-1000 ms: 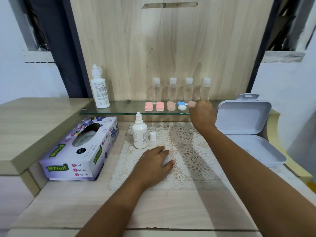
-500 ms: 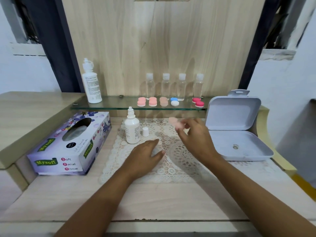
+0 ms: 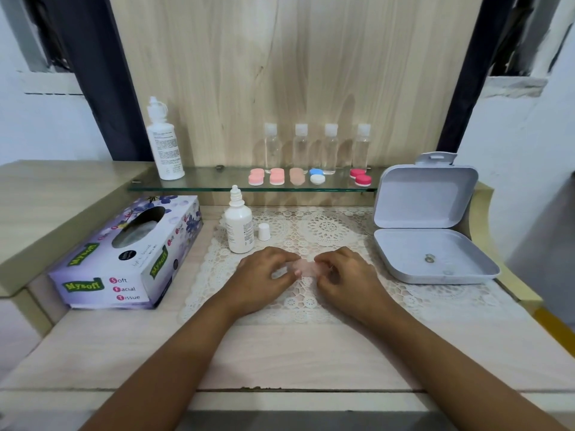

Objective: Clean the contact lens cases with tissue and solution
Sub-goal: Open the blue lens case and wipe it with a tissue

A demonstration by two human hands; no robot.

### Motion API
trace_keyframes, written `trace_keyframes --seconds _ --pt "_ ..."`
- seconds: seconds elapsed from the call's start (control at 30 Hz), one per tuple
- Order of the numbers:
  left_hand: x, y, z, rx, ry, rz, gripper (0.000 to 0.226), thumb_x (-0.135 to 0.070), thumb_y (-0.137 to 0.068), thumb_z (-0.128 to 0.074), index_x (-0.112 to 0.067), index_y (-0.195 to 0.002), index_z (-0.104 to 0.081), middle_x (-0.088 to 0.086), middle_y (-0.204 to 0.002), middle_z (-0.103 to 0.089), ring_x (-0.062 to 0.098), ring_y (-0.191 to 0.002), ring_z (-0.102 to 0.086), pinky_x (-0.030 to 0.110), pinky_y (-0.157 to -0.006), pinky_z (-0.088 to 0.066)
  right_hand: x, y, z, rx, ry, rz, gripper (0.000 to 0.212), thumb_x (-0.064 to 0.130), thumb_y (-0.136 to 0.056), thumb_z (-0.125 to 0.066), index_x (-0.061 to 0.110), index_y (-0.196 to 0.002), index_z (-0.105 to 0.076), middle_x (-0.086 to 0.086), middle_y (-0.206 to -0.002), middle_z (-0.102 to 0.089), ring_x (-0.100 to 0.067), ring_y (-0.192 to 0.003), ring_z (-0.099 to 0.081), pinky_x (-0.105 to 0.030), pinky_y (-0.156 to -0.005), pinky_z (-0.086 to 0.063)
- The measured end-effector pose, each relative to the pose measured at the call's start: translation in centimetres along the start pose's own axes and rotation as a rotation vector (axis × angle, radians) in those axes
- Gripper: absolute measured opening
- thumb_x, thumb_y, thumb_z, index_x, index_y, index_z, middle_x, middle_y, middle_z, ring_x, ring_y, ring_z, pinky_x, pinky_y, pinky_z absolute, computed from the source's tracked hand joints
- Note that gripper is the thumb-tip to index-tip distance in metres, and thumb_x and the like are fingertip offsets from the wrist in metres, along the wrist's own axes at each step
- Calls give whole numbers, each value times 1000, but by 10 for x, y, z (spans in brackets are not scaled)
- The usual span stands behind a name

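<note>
Left hand (image 3: pixel 264 273) and right hand (image 3: pixel 345 272), fingers curled, pinch opposite ends of a pale pink lens case (image 3: pixel 306 266) over the lace mat (image 3: pixel 326 231) — long axis 9 to 3 o'clock, equally near both, solution bottle (image 3: pixel 239 227) at 11.

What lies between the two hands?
A pale pink contact lens case, held by the left hand and the right hand, in the head view.

A pale wood-grain panel (image 3: pixel 295 73) rises behind the desk (image 3: pixel 280 353), flanked by dark upright frames (image 3: pixel 99 88) and white walls (image 3: pixel 46 129). A glass shelf (image 3: pixel 202 183) runs along the panel's foot. At the left, a raised beige ledge (image 3: pixel 62 188) steps above the light wooden desk. The light is soft and even, and the shadows are faint.
</note>
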State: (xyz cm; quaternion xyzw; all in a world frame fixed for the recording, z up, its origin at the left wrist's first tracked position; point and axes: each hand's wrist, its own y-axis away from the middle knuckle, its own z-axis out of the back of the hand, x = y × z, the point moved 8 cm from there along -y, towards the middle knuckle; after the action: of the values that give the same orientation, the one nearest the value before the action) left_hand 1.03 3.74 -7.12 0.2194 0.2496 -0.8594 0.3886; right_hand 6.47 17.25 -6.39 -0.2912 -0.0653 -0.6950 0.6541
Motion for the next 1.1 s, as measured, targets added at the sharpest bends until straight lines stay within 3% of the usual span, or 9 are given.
trace_keyframes --seconds 0.17,0.3,0.37,0.5,0.7,0.77,0.83,0.93,1.1 --pt "-5 1 1 -11 13 -20 51 -62 -75 -46 -26 -107 -64 -14 -104 -60 6 -104 -54 39 -95 -42 3 0 -1 9 -24 36 28 33 -85 -58 24 -112 -60 6 -107 -54 -16 -108 -50 -40 -95 -40" --pt "-8 0 -4 31 -102 -46 71 -67 -73 -29 -27 -125 -57 -11 -118 -58 11 -112 -49 42 -100 -37 7 1 -1 17 -66 80 22 26 -85 -59 20 -106 -63 11 -95 -47 -15 -99 -53 -42 -92 -42" --pt "-9 0 -5 45 -122 -64 68 -66 -74 -26 -30 -121 -60 -14 -114 -57 11 -108 -50 43 -97 -38 8 1 0 16 -71 94 21 24 -85 -59 19 -105 -64 10 -94 -46 -13 -94 -52 -36 -90 -42" --pt "-8 0 -2 3 -82 -58 45 -54 -81 -46 -27 -110 -67 -15 -105 -62 8 -99 -55 40 -90 -44 12 1 1 -2 -69 136 20 20 -86 -60 12 -104 -65 4 -94 -48 -10 -86 -47 -17 -75 -33" --pt "-8 0 2 -44 -44 -26 25 -42 -81 -66 -23 -97 -67 -13 -94 -61 5 -90 -56 32 -84 -47 13 3 2 -33 -76 159 18 20 -86 -61 11 -102 -65 3 -92 -48 -10 -83 -45 -16 -72 -31" --pt "-9 1 2 -46 -49 -19 28 -44 -80 -67 -21 -97 -63 -12 -94 -59 7 -90 -55 34 -85 -46 13 3 2 -37 -82 162 19 19 -85 -62 12 -103 -64 4 -93 -48 -10 -84 -47 -18 -74 -34" --pt "-8 2 -2 -5 -51 -10 44 -53 -78 -62 -23 -109 -60 -12 -102 -57 8 -98 -54 35 -92 -43 13 3 2 -38 -94 166 20 18 -86 -61 12 -104 -64 4 -93 -48 -10 -84 -47 -19 -76 -35" --pt "-8 3 -4 19 -38 -43 68 -62 -74 -36 -28 -131 -51 -13 -118 -55 11 -114 -50 43 -102 -36 14 3 3 -36 -101 180 18 18 -86 -60 12 -103 -64 3 -93 -49 -10 -84 -47 -18 -74 -33" --pt "-3 0 -2 -5 22 -33 61 -64 -71 -36 -29 -112 -64 -16 -103 -56 10 -106 -54 43 -98 -40 14 4 2 -38 -98 197 18 19 -87 -59 13 -103 -64 3 -94 -48 -10 -84 -47 -18 -73 -31"
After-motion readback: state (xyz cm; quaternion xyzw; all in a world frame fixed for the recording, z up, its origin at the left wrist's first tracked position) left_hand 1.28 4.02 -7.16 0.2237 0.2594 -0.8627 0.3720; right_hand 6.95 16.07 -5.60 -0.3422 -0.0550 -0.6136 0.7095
